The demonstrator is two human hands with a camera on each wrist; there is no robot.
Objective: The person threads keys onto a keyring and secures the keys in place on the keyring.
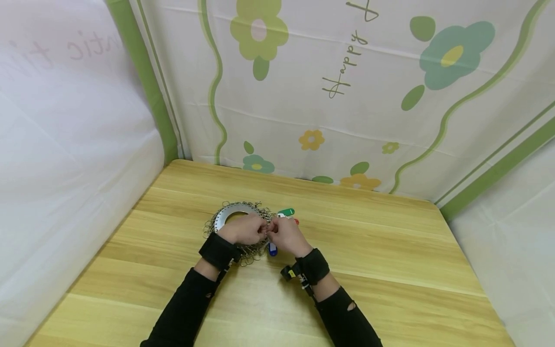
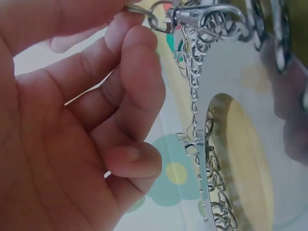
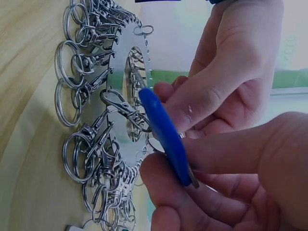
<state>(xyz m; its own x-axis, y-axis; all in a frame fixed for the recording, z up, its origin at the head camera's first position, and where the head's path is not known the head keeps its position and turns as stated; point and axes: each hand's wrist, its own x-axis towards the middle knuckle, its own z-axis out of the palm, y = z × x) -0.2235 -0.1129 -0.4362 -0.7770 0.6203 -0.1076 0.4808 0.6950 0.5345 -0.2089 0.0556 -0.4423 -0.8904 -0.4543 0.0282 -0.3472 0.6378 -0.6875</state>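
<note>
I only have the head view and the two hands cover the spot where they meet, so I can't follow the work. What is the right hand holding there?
Observer: The right hand pinches a blue tag between thumb and fingers; the right wrist view shows it plainly.
Operator: And the left hand?
Observer: The left hand pinches a small metal ring that is joined to a silver clasp.
Operator: Is the metal disc lying flat?
Observer: In the right wrist view the disc stands on edge, with key rings and clasps hanging from the holes round its rim.
</note>
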